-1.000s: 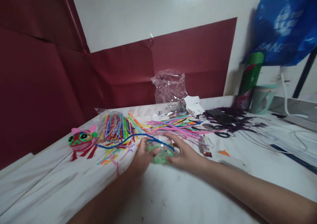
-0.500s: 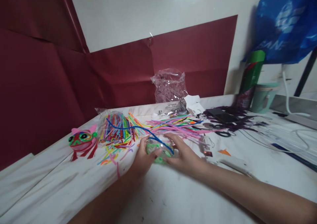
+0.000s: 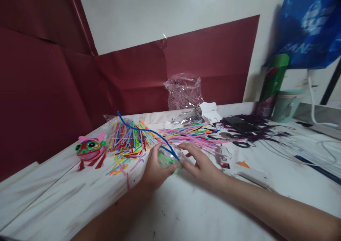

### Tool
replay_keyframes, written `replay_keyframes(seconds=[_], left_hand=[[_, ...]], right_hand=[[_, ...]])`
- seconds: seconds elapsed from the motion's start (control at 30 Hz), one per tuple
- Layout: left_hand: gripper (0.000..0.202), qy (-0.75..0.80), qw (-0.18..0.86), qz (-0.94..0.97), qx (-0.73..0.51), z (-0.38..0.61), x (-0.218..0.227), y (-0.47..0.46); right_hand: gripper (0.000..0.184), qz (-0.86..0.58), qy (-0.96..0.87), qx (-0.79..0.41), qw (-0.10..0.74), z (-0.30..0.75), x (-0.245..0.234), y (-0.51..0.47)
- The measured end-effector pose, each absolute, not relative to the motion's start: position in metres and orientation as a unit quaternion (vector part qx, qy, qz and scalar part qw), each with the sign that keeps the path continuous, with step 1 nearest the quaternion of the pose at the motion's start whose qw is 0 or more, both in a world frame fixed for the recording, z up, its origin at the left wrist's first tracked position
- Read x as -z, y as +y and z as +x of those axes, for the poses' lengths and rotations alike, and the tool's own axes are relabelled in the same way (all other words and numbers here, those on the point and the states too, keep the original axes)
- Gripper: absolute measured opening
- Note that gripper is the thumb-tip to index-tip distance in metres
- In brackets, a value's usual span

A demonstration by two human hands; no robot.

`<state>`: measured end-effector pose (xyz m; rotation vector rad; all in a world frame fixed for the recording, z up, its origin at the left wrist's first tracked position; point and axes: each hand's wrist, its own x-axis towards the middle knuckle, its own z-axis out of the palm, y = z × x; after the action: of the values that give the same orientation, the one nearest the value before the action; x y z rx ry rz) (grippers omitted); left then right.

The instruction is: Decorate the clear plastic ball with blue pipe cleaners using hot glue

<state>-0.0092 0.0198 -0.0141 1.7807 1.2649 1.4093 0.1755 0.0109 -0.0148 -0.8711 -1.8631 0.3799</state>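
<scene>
My left hand [image 3: 157, 168] is closed around the left side of a clear, rounded plastic piece [image 3: 166, 160] with green pipe cleaner on it. A long blue pipe cleaner [image 3: 149, 130] bends across the top of this piece, and its free end sticks up toward the upper left. The fingertips of my right hand [image 3: 198, 162] pinch the blue pipe cleaner at the right side of the clear piece. Fingers cover much of the clear piece, so its full shape is hidden.
At left stands a pink and red pipe-cleaner animal face [image 3: 90, 150]. Bundled pipe cleaners [image 3: 128, 138] and a loose pile [image 3: 186, 134] lie behind my hands. To the right are a glue gun [image 3: 253, 175], black scissors [image 3: 241, 144], a phone [image 3: 242, 124] and a green cup [image 3: 286, 106].
The blue pipe cleaner's free end has risen, and its held part has shifted left on the clear piece. My right fingers have moved in to pinch it.
</scene>
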Motion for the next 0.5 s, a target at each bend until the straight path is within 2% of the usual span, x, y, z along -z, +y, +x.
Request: replay_keyframes(seconds=[0.13,0.5], left_hand=[[0.072,0.482,0.217,0.679,-0.509,-0.0062,0.01,0.0168],[0.076,0.492,0.192,0.691,-0.494,-0.0058,0.0144,0.0173]], right_hand=[[0.017,-0.371,-0.769,-0.181,0.488,0.178,0.009,0.0117],[0.01,-0.346,-0.762,-0.184,0.515,0.1761,0.0165,0.0154]])
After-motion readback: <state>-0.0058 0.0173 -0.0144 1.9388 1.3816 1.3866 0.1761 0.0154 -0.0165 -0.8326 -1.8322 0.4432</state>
